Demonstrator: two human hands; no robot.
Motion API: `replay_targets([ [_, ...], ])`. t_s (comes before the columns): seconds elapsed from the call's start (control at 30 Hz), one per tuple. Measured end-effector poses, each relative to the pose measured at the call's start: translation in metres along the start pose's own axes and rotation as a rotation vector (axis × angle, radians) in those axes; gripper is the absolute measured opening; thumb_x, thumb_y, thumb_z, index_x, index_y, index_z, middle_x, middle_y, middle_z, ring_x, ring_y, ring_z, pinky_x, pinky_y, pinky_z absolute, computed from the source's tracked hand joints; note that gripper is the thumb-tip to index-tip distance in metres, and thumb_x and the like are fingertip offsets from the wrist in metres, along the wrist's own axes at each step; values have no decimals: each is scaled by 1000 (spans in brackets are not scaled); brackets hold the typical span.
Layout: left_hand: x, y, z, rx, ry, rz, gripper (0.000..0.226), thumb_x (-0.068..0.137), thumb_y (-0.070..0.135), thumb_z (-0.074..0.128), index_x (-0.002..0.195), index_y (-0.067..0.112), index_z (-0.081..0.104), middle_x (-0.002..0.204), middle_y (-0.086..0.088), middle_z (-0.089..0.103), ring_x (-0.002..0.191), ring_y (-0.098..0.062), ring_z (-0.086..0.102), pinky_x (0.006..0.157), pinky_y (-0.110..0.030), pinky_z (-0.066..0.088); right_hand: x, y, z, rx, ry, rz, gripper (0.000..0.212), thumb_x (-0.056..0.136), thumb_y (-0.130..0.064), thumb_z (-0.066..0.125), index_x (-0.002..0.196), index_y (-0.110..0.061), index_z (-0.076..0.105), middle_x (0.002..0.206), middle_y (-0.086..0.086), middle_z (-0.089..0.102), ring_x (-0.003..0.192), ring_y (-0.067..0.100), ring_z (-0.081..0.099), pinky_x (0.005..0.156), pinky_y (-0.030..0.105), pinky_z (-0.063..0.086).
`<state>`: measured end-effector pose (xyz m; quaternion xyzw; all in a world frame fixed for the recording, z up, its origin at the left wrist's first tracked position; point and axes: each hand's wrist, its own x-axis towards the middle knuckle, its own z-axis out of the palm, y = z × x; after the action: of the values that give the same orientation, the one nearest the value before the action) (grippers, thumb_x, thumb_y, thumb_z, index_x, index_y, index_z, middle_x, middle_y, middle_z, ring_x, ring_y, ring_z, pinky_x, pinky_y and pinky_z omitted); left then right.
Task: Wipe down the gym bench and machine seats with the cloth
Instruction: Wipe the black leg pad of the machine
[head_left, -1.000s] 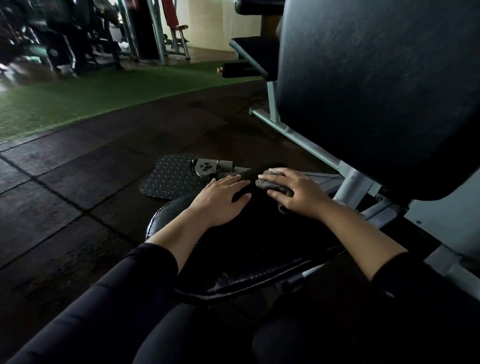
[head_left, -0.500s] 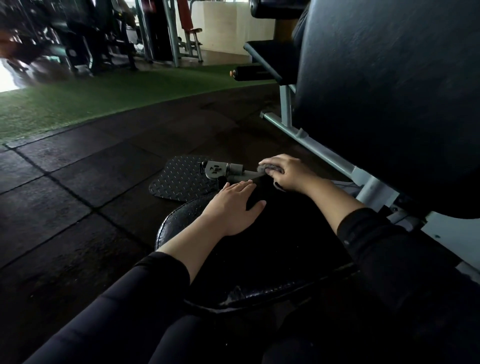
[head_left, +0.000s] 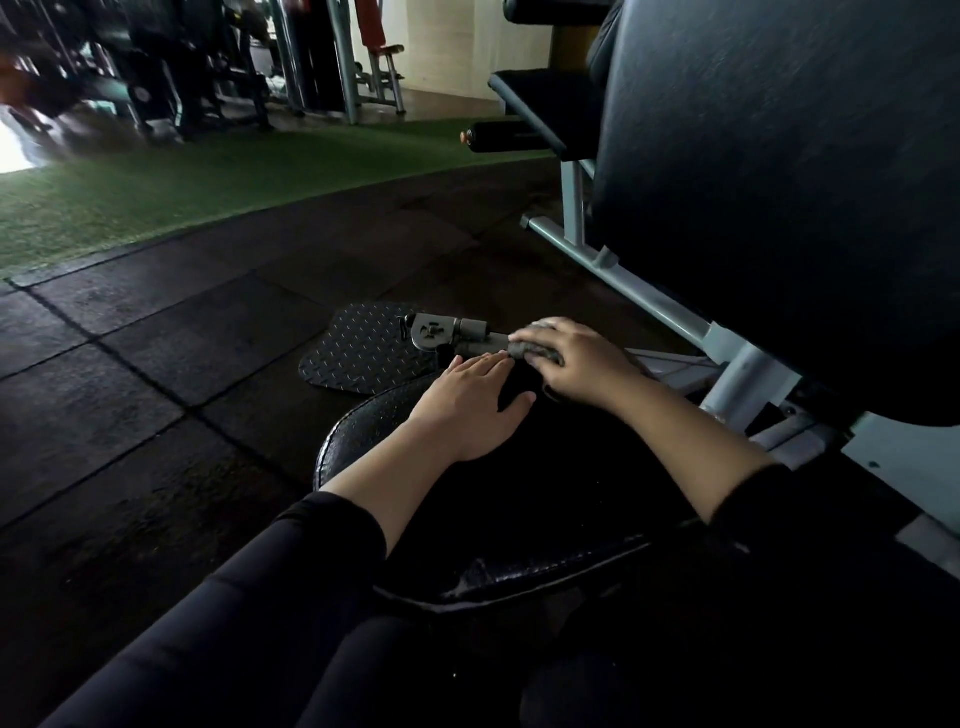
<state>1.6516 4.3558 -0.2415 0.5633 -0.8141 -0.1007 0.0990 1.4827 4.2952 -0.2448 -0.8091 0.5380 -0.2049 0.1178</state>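
Dark rubber floor tiles (head_left: 156, 364) fill frame centre, green turf (head_left: 208, 182) upper left. On the black seat (head_left: 519, 493), the left hand (head_left: 467, 410) is laid flat, fingers spread; the grey cloth (head_left: 535, 349) is gripped by the right hand (head_left: 582, 364) at the seat's far edge.

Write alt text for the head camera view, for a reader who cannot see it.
Two bare hands work at the far end of a black padded machine seat: the right hand presses a grey cloth there, while the left hand lies flat on the pad. Beyond are a diamond-plate footplate, dark rubber floor tiles and green turf; a large black back pad fills the right.
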Motion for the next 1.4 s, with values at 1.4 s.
replay_targets([
  [1.4, -86, -33, -28, 22, -32, 11, 53, 95, 61, 35, 146, 45, 33, 157, 21, 21, 145, 0, 12, 121, -37, 10, -120, -43, -9, 94, 76, -10, 37, 93, -37, 55, 128, -49, 51, 143, -20, 42, 132, -5, 31, 101, 0, 13],
])
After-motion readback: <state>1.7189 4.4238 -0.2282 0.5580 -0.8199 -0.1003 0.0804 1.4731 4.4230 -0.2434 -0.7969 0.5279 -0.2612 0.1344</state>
